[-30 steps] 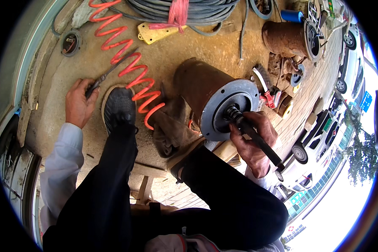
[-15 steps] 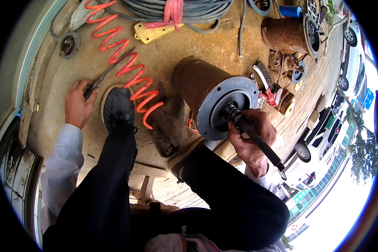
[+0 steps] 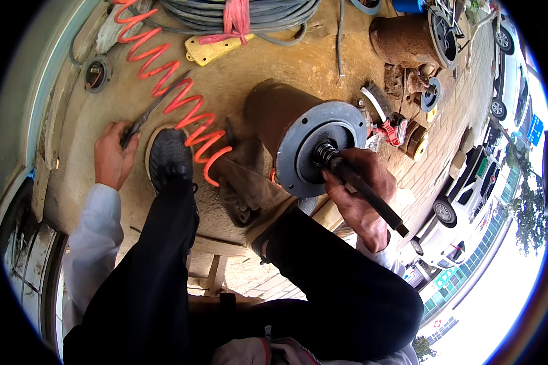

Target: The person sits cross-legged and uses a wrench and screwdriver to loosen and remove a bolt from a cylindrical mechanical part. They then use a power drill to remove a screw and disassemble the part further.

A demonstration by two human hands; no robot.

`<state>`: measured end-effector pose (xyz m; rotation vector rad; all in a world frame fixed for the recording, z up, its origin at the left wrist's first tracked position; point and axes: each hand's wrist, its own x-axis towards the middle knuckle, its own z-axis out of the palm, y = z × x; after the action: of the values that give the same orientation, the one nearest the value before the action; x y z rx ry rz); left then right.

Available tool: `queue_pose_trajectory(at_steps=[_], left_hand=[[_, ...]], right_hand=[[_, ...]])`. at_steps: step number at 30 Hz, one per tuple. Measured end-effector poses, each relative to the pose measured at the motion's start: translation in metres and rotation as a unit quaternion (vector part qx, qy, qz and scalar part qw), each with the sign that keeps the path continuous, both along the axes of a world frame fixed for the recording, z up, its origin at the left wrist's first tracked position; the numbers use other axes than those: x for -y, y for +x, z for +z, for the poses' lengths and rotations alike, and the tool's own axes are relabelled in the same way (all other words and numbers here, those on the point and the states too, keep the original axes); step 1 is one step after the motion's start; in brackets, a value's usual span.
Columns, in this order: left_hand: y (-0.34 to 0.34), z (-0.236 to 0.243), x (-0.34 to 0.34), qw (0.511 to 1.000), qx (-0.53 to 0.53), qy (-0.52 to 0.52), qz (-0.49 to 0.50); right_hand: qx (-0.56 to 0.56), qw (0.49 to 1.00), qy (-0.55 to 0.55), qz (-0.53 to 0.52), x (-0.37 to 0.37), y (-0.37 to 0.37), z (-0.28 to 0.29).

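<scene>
My left hand is closed around a slim, dark, pointed tool, whose long tip points up and right beside the red coiled air hose. Its exact kind does not show. A rust-brown cylindrical motor housing lies on its side at the middle, its round grey flange turned toward me. From the flange's centre a dark metal shaft sticks out, with a coil spring around its inner part. My right hand grips this shaft just outside the spring; some fingers are hidden behind it.
A bundle of grey cable lies at the back by a yellow power strip. Further right are a second rusty housing, a wire brush and a copper-coloured ring part. A dark cloth sits between my shoes. Parked cars stand far right.
The whole view has shifted slightly, so most things sit a little further left and up. Both hands keep their holds, and the housing stays on its side.
</scene>
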<state>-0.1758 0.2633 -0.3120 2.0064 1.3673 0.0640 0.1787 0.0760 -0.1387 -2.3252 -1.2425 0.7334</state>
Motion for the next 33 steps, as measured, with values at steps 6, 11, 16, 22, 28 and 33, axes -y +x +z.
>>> queue_pose_trajectory(at_steps=[6,11,16,22,28,33], left_hand=[[0.007,0.001,-0.001,0.998,-0.035,0.032,-0.034],[0.007,0.005,-0.004,0.994,-0.099,0.019,-0.050],[0.044,0.047,-0.014,0.994,0.105,0.007,0.028],[0.171,0.166,0.025,0.934,0.260,0.017,-0.245],[0.223,0.165,0.056,0.911,0.242,-0.025,-0.333],[0.234,0.158,0.066,0.924,0.185,-0.012,-0.335]], right_hand=[[-0.034,0.999,0.033,-0.012,0.011,0.000,0.006],[-0.095,0.994,0.041,-0.047,0.034,0.001,0.020],[-0.060,0.989,0.104,-0.083,0.057,0.006,0.016],[-0.154,0.965,0.146,-0.151,0.065,0.011,0.004],[-0.200,0.952,0.154,-0.173,0.071,0.009,-0.007],[-0.232,0.945,0.141,-0.183,0.084,0.010,-0.015]])
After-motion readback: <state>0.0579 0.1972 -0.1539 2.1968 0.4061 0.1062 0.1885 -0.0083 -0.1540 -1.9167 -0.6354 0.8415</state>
